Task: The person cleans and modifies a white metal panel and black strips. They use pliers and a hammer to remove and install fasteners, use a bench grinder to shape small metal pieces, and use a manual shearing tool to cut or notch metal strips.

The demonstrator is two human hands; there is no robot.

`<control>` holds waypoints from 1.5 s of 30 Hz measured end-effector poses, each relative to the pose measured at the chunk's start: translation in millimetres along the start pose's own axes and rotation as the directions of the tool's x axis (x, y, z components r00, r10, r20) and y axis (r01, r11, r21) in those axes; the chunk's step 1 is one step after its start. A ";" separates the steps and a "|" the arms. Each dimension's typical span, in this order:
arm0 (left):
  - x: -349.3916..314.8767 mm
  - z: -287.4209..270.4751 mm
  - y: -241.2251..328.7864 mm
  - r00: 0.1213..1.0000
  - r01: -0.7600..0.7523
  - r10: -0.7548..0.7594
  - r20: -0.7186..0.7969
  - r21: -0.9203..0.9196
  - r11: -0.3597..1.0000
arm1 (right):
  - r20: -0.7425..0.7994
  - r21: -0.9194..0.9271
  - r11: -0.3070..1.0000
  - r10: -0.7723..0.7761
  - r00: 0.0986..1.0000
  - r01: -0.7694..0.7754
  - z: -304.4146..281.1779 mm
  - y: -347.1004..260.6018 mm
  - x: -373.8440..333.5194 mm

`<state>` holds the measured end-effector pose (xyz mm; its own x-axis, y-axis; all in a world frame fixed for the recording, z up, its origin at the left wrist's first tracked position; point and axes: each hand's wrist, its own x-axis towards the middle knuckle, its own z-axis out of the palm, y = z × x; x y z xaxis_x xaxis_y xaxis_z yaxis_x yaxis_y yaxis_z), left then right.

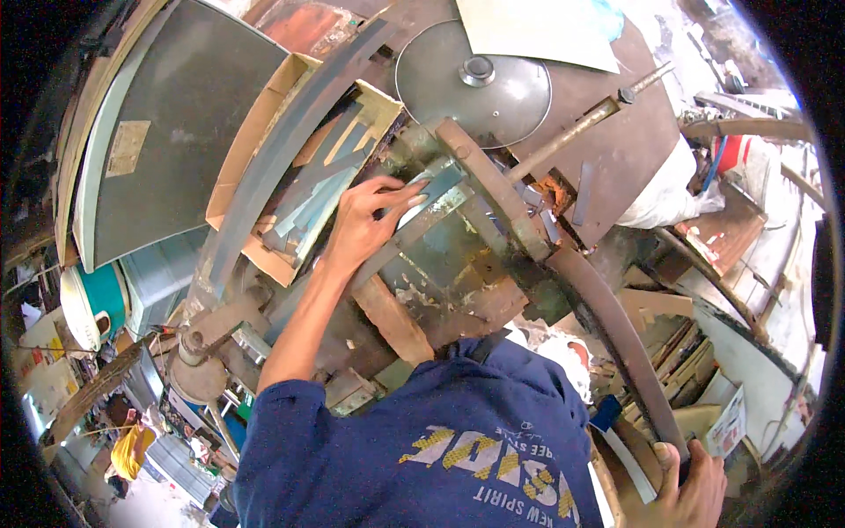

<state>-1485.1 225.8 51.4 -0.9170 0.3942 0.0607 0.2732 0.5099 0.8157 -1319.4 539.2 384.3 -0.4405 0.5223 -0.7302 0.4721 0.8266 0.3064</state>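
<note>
Head view: my left hand [368,218] pinches a grey strip [443,181] at upper centre, my right hand [691,493] grips the lever [613,326] lower right; boxed strips [304,220] seem done, this one seemingly unfinished.

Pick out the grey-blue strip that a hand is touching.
The short strip at the left hand; the other strips lie untouched in the cardboard box, and a lone strip on the brown tabletop.
</note>
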 end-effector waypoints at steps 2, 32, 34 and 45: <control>-0.3 2.7 6.1 1.000 0.007 -0.007 0.020 0.003 1.000 | -0.005 0.012 1.000 -0.005 1.000 0.005 0.6 1.8 0.8; -8.7 8.4 8.9 0.997 -0.057 0.055 0.053 0.031 0.998 | -0.544 0.403 0.606 -0.444 0.712 0.686 277.3 73.8 225.9; -3.4 4.8 14.9 0.996 0.074 -0.064 -0.068 0.152 0.986 | -0.353 0.749 0.448 -0.352 0.867 0.487 266.5 67.0 236.4; 15.7 -54.9 61.6 0.927 0.334 -0.326 -0.185 0.014 0.942 | -0.526 -0.048 0.467 -0.763 0.375 0.883 99.2 -191.1 339.3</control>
<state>-1498.6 221.4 134.3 -0.9930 0.0583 -0.1032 -0.0446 0.6233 0.7807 -1483.4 537.7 17.4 -0.9274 -0.3244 -0.1863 -0.2050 0.8572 -0.4724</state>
